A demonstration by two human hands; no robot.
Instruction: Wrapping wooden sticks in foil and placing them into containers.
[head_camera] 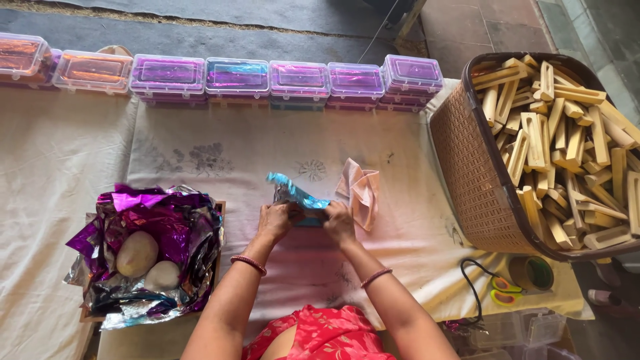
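Crinkly blue foil sheet (pixel 298 197) is lying mid-cloth, being pinched by left hand (pixel 275 222) and right hand (pixel 339 222), fingers closed on it. Pink rag (pixel 360 190) just beside; wicker basket (pixel 467 167) of wooden blocks (pixel 567 153) right; foil-filled plastic boxes (pixel 233 77) lining far edge.

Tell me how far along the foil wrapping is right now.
Done: a row of lidded plastic boxes already holds coloured foil. In hand: left hand and right hand press blue foil around a small piece. Left: a basket full of bare wooden blocks, and a foil pile.
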